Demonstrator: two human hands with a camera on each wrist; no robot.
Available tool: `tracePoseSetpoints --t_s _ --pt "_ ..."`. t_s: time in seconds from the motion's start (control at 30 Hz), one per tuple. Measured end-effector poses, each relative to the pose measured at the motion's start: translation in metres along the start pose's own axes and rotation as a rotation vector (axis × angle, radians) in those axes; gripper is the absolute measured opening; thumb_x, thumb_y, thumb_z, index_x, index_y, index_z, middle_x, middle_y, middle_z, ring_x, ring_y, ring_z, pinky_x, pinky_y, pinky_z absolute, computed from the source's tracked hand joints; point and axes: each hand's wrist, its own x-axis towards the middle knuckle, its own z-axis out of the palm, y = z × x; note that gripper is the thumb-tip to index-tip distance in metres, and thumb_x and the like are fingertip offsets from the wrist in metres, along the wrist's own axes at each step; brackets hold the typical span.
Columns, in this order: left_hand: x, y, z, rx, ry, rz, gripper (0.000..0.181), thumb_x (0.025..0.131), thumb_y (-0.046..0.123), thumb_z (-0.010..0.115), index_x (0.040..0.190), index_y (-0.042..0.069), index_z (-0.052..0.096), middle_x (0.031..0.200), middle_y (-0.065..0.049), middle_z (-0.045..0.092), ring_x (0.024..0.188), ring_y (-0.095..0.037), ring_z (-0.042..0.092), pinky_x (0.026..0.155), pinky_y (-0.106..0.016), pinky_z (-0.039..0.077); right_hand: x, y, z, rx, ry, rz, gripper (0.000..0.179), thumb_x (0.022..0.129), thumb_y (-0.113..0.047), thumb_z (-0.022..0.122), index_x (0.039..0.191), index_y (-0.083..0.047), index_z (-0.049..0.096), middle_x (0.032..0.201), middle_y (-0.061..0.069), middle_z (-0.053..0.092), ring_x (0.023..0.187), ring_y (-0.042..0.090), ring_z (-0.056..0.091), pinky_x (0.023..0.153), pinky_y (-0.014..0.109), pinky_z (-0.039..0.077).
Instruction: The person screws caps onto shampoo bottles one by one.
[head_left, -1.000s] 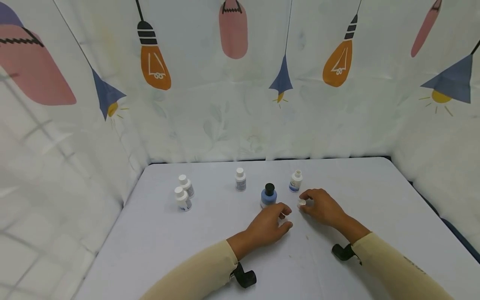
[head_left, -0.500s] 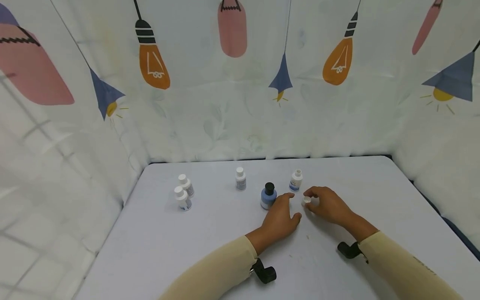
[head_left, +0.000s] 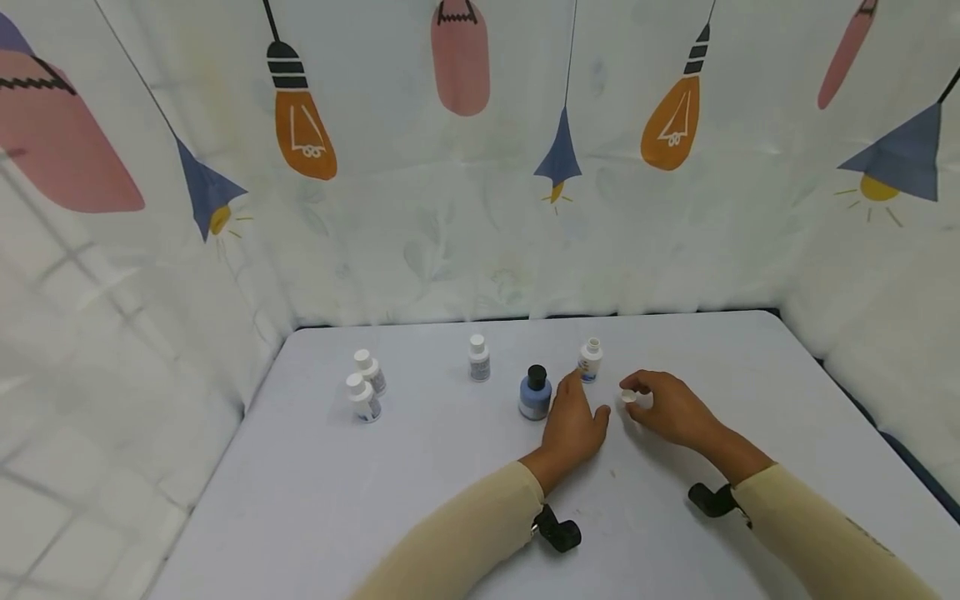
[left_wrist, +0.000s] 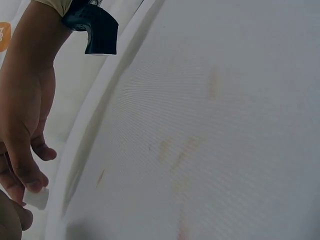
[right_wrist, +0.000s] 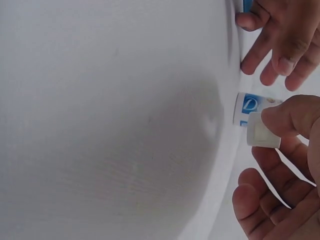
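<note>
Between the thumb and fingers of my right hand (head_left: 667, 408), I pinch a small white bottle cap (head_left: 628, 396); the cap (right_wrist: 262, 131) is large in the right wrist view. My left hand (head_left: 573, 425) reaches forward with its fingers extended, holding nothing. Its fingertips overlap the lower left of a small white bottle (head_left: 591, 358) without a cap; whether they touch it, I cannot tell. The bottle's blue label (right_wrist: 250, 103) shows behind the cap. Just left of that hand stands a blue bottle (head_left: 535, 398) with a black cap.
A capped white bottle (head_left: 479, 360) stands at the back middle. Two more white bottles, a nearer one (head_left: 364, 402) and one behind it (head_left: 372, 371), stand close together on the left. The white-covered table (head_left: 315, 500) meets a printed curtain (head_left: 450, 225) at the back.
My left hand has moved right and forward, from beside the blue bottle toward the uncapped white one, its fingers straightening. My right hand has drifted right, still pinching the cap.
</note>
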Motion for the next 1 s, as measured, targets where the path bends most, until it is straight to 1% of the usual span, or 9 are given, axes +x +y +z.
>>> tracePoseSetpoints --t_s 0.1,0.2,0.3,0.4,0.5,0.63,0.67,0.87,1.0 --pt "0.004 0.004 0.005 -0.035 0.011 -0.046 0.073 0.101 0.021 0.068 0.156 0.001 0.025 0.156 -0.020 0.034 0.143 -0.029 0.041 0.113 -0.040 0.038 0.000 0.001 -0.001 0.000 0.004 -0.003 0.031 0.091 -0.010 0.076 0.120 -0.004 0.070 0.115 0.013 0.070 0.110 0.037 0.062 0.090 0.056 0.051" --pt "0.008 0.008 0.009 -0.065 0.024 -0.090 0.074 0.101 0.022 0.067 0.158 0.004 0.023 0.157 -0.018 0.033 0.143 -0.028 0.040 0.113 -0.040 0.038 -0.001 0.002 -0.002 0.003 0.009 -0.004 0.031 0.091 -0.010 0.076 0.120 -0.004 0.070 0.115 0.012 0.070 0.109 0.037 0.062 0.090 0.056 0.051" --pt "0.014 0.010 0.010 -0.084 0.051 -0.117 0.072 0.102 0.021 0.066 0.158 0.005 0.024 0.156 -0.017 0.035 0.143 -0.027 0.041 0.112 -0.039 0.039 -0.001 0.001 -0.003 0.006 0.018 -0.004 0.031 0.091 -0.010 0.076 0.120 -0.003 0.070 0.115 0.012 0.070 0.109 0.037 0.062 0.090 0.057 0.050" --pt "0.020 0.011 0.010 -0.099 0.096 -0.131 0.070 0.101 0.018 0.067 0.157 0.004 0.027 0.154 -0.018 0.038 0.141 -0.028 0.044 0.111 -0.040 0.040 -0.002 0.001 -0.004 0.007 0.024 -0.006 0.031 0.091 -0.009 0.075 0.120 -0.002 0.070 0.115 0.013 0.070 0.108 0.037 0.062 0.090 0.057 0.050" --pt "0.025 0.012 0.010 -0.116 0.114 -0.157 0.068 0.101 0.017 0.067 0.156 0.005 0.029 0.152 -0.017 0.041 0.139 -0.028 0.046 0.110 -0.040 0.041 -0.003 0.002 -0.004 0.008 0.022 -0.005 0.030 0.091 -0.010 0.075 0.120 -0.002 0.069 0.114 0.013 0.070 0.108 0.037 0.062 0.090 0.057 0.050" --pt "0.030 0.013 0.014 -0.129 0.110 -0.202 0.066 0.102 0.018 0.066 0.156 0.009 0.031 0.151 -0.015 0.044 0.137 -0.026 0.047 0.109 -0.039 0.042 -0.005 0.005 -0.003 0.010 0.020 0.001 0.030 0.091 -0.010 0.075 0.120 -0.003 0.069 0.114 0.012 0.070 0.107 0.036 0.062 0.089 0.056 0.051" --pt "0.031 0.013 0.014 -0.137 0.118 -0.211 0.065 0.102 0.018 0.066 0.156 0.009 0.031 0.150 -0.015 0.045 0.136 -0.026 0.048 0.109 -0.040 0.042 -0.005 0.005 -0.003 0.010 0.022 0.000 0.030 0.091 -0.010 0.075 0.120 -0.003 0.069 0.113 0.012 0.070 0.107 0.036 0.062 0.089 0.056 0.051" --pt "0.040 0.013 0.015 -0.211 0.206 -0.218 0.064 0.100 0.013 0.068 0.155 0.012 0.037 0.143 -0.016 0.053 0.133 -0.029 0.052 0.108 -0.043 0.043 -0.003 0.009 -0.002 -0.003 0.037 -0.021 0.029 0.091 -0.010 0.076 0.119 -0.004 0.070 0.112 0.011 0.070 0.106 0.036 0.063 0.088 0.056 0.051" --pt "0.045 0.011 0.016 -0.210 0.220 -0.207 0.061 0.101 0.014 0.067 0.155 0.014 0.040 0.141 -0.013 0.056 0.132 -0.027 0.053 0.108 -0.041 0.043 -0.001 0.010 0.000 -0.004 0.027 -0.009 0.030 0.091 -0.011 0.076 0.119 -0.005 0.070 0.113 0.011 0.070 0.107 0.035 0.062 0.088 0.055 0.051"
